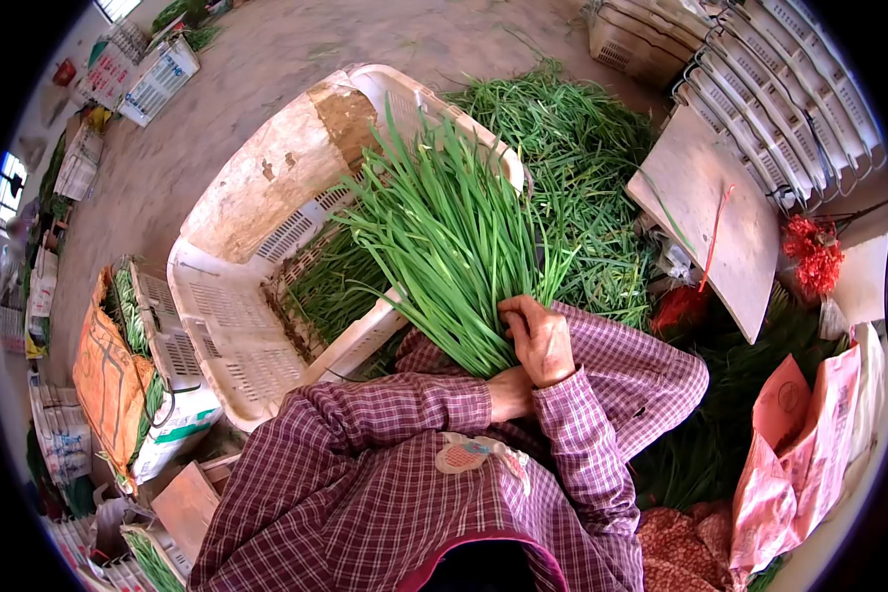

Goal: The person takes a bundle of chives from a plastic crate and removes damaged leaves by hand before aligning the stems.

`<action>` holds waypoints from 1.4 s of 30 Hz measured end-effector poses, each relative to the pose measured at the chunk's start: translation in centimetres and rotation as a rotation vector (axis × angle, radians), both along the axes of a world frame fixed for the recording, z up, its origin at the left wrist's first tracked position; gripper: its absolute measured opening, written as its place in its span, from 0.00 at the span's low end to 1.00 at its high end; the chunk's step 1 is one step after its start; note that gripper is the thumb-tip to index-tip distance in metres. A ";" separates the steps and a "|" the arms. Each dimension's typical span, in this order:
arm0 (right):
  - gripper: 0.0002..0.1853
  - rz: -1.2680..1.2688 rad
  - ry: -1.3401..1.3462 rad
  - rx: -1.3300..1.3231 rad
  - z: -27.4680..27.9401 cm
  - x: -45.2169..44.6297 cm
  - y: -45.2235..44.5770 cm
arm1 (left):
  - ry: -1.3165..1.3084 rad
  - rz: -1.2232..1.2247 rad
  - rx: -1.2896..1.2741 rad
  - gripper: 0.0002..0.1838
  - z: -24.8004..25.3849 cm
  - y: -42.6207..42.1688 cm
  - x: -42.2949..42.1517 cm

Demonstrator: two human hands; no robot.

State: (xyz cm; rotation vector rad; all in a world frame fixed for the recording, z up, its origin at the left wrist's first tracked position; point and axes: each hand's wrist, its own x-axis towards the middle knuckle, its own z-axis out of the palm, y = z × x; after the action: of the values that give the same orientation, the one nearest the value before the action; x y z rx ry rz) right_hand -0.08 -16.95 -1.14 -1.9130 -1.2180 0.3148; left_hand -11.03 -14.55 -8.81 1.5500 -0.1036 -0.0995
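Right hand (540, 340), fingers curled nearly closed, pinches the green bunch (444, 247) at the lap (631, 365) beside the white crate (232, 316); left hand (510, 393) grip is hidden; light, even pressure should limit bruising.

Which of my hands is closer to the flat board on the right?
Right. Your right hand, at the green stalks, is to the left of the flat board; your left hand, partly hidden, is farther left of it.

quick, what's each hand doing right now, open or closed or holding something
Left hand: mostly hidden; open or closed can't be told.
Right hand: curled against the greens; whether it pinches any can't be told.
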 end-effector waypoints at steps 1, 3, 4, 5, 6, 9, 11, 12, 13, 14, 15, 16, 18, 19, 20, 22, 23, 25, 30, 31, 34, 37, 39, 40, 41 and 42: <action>0.07 -0.003 0.002 0.000 0.0 -0.1 0.0 | -0.074 0.002 0.076 0.21 -1.5 -0.2 -0.1; 0.06 -0.038 0.000 0.009 0.2 -0.3 0.0 | -0.003 -0.102 0.393 0.22 -3.8 -0.2 -0.2; 0.06 -0.057 0.045 0.015 0.3 -0.5 -0.1 | 0.218 -0.155 0.292 0.23 3.1 0.8 0.5; 0.06 -0.061 0.048 0.014 0.3 -0.6 -0.2 | 0.220 -0.159 0.291 0.23 4.1 1.1 0.9; 0.07 -0.059 0.040 0.029 0.2 -0.8 -0.3 | 0.261 -0.238 0.435 0.22 4.6 1.3 1.3; 0.07 -0.067 0.073 0.053 0.5 -1.7 -0.3 | 0.277 -0.325 0.667 0.22 3.7 0.7 1.0; 0.06 -0.037 -0.150 -0.078 2.9 -2.5 0.0 | -0.003 -0.061 0.473 0.17 -4.5 -1.5 0.6; 0.07 -0.047 -0.165 -0.077 2.5 -2.6 0.0 | 0.182 -0.076 0.181 0.20 -1.3 -0.7 0.1; 0.07 -0.047 -0.164 -0.076 2.6 -2.7 0.1 | 0.369 -0.048 -0.104 0.22 2.3 0.1 -0.3; 0.07 -0.070 -0.183 -0.111 2.8 -2.8 0.3 | 0.453 0.032 -0.400 0.20 2.6 0.1 -0.3; 0.07 -0.094 -0.202 -0.145 3.0 -2.9 0.4 | 0.472 0.033 -0.417 0.20 1.9 -0.1 -0.2; 0.07 -0.095 -0.201 -0.145 3.0 -2.9 0.5 | 0.490 0.034 -0.433 0.20 1.2 -0.2 0.0; 0.08 -0.087 -0.229 -0.189 3.0 -2.9 0.7 | 0.459 0.053 -0.858 0.19 -5.1 -1.9 0.5; 0.08 -0.088 -0.228 -0.189 3.2 -2.9 0.8 | 0.394 0.071 -1.266 0.20 -8.2 -2.7 0.8; 0.07 -0.073 -0.195 -0.165 3.5 -2.9 0.8 | 0.395 0.070 -1.265 0.20 -5.8 -2.0 0.5; 0.07 -0.056 -0.162 -0.140 3.4 -2.8 0.6 | 0.495 0.101 -0.864 0.19 1.4 -0.2 -0.1; 0.07 -0.042 -0.072 -0.051 3.0 -2.6 0.0 | 0.526 0.108 -0.730 0.19 3.5 0.2 -0.3; 0.06 -0.023 0.018 0.038 3.9 -2.8 -0.5 | 0.519 0.103 -0.777 0.20 4.2 0.4 -0.2; 0.05 -0.043 0.012 0.182 3.8 -3.2 -2.8 | 0.309 -0.006 -0.341 0.17 4.3 0.8 0.0; 0.05 -0.059 0.106 0.211 3.3 -3.1 -3.1 | 0.260 -0.025 -0.238 0.16 4.3 0.8 0.1; 0.05 -0.101 0.469 0.300 2.1 -2.5 -3.8 | -0.011 -0.056 0.377 0.16 5.8 1.2 1.3; 0.05 -0.141 0.709 0.455 1.1 -2.3 -3.8 | -0.072 -0.010 0.377 0.16 8.8 1.8 1.5; 0.06 -0.157 0.825 0.537 1.8 -2.3 -4.0 | -0.197 0.092 0.356 0.14 6.9 1.0 1.7; 0.04 -0.193 0.844 0.565 2.3 -2.4 -3.9 | -0.166 0.002 0.439 0.13 8.1 1.6 1.7; 0.04 -0.210 0.834 0.572 2.2 -2.2 -4.1 | -0.135 -0.091 0.521 0.13 8.8 1.8 1.8; 0.04 -0.213 0.814 0.596 2.0 -2.1 -4.1 | -0.211 -0.028 0.514 0.12 8.8 1.6 1.9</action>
State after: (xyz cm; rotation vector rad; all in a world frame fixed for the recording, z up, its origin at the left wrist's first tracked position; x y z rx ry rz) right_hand -2.18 -21.05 0.87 -1.1784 -0.4736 0.4871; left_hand -9.12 -12.99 0.01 2.0708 -0.2833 0.0189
